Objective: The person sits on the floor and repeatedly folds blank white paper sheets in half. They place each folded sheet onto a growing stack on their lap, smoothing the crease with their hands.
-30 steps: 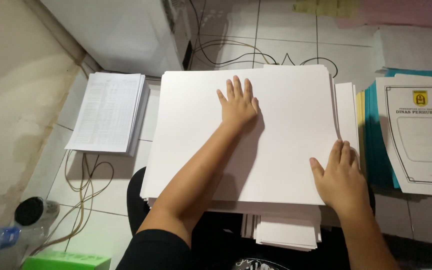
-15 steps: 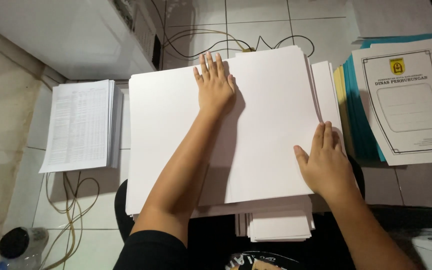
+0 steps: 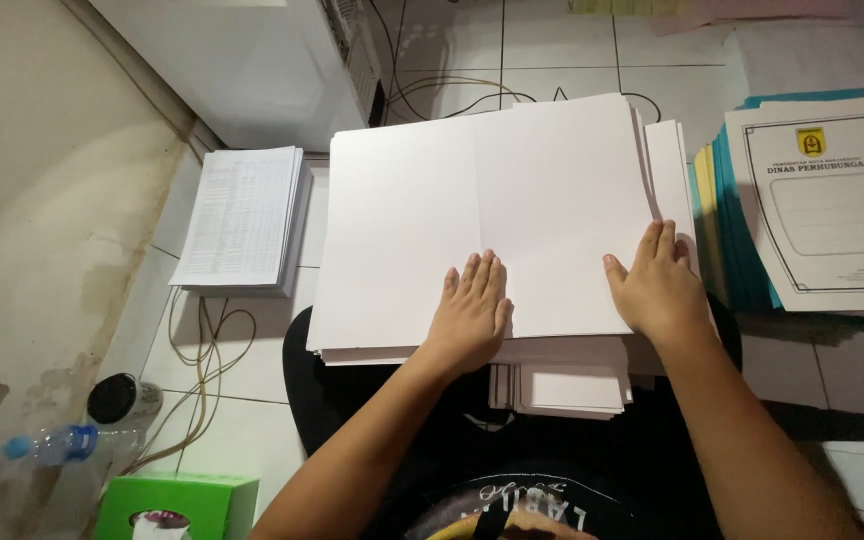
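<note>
A thick stack of large white sheets [image 3: 482,200] rests across my lap, its top sheet showing a vertical crease down the middle. My left hand [image 3: 472,310] lies flat, fingers spread, near the bottom of that crease. Flat as well, my right hand [image 3: 657,285] presses on the stack's lower right corner. Neither hand grips anything. A smaller white pile [image 3: 562,385] pokes out from under the big stack near my body.
A pile of printed sheets [image 3: 242,215] lies on the tiled floor at left. Coloured folders topped by a printed cover sheet [image 3: 822,205] sit at right. A white appliance [image 3: 252,60] and cables stand behind; a bottle [image 3: 62,442], a dark lid and a green box [image 3: 177,505] are at lower left.
My left hand has slid down the middle of the top sheet from its far edge to near its close edge. The right hand stayed at the lower right corner.
</note>
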